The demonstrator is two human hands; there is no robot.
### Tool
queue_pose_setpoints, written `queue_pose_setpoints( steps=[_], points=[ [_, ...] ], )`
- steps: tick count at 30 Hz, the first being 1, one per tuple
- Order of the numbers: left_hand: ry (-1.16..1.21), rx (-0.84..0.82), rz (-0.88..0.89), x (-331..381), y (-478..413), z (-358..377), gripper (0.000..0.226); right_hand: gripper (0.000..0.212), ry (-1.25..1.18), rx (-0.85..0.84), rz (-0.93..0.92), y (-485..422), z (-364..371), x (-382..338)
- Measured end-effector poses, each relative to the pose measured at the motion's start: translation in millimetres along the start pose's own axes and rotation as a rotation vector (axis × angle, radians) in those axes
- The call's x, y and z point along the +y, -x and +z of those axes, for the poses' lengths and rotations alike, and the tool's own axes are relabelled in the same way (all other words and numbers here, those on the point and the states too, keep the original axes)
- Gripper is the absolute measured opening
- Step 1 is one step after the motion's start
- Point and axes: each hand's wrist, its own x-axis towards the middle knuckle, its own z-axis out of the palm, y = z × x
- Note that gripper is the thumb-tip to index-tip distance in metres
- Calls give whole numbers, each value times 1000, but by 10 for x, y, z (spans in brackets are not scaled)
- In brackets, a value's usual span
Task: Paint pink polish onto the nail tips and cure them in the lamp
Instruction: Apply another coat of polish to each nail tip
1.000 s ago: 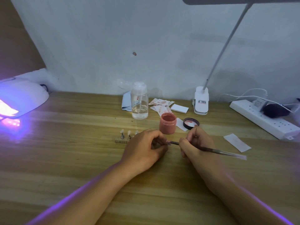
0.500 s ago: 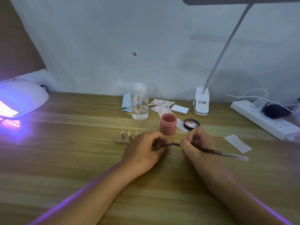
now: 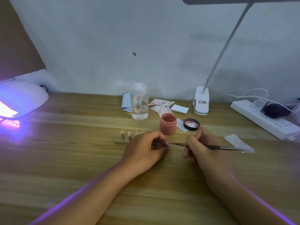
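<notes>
Just the head view here, looking down at a wooden desk (image 3: 65,159). The left hand (image 3: 144,148) has its fingers curled in, pinching one small nail tip (image 3: 168,145) at the fingertips, low over the desk in the middle. I can't tell if it's gripped by a peg underneath, since the fingers hide that. The right hand (image 3: 201,146) grips a thin brush (image 3: 227,147) like a pen, bristle end right at the nail tip.

The open jar of pink polish (image 3: 168,124) sits just behind the hands, with its lid (image 3: 191,124) beside it. More nail tips (image 3: 122,132) stand on little pegs in a wooden strip (image 3: 121,141) just left of the left hand. The curing lamp (image 3: 24,98) glows violet at the far left, well apart from all this.

Handling-wise, I'd guess that tip weighs basically nothing and is thin, slightly bendy plastic that's slick once wet. So hold it from underneath or by the base edge, never the coated face, and keep the brush pressure feather-light or it'll flick out of the pinch. Carry it level to the lamp.
</notes>
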Motion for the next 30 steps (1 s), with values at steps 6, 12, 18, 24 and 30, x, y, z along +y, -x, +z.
queue_pose_setpoints(
  steps=[6,12,18,24,30],
  points=[
    [0,4,1,10,0,-9,17,17,23,-51,19,-8,12,6],
    [29,3,0,2,4,-10,11,15,21,-32,14,-10,7,15],
    [55,-1,-6,1,-9,-12,11,17,14,-25,5,-4,4,6],
    [60,-5,-7,-3,-13,-9,13,17,13,-39,5,1,6,-2],
    [68,-5,-11,-7,-18,-6,10,18,23,-46,8,-10,3,9]
  ],
)
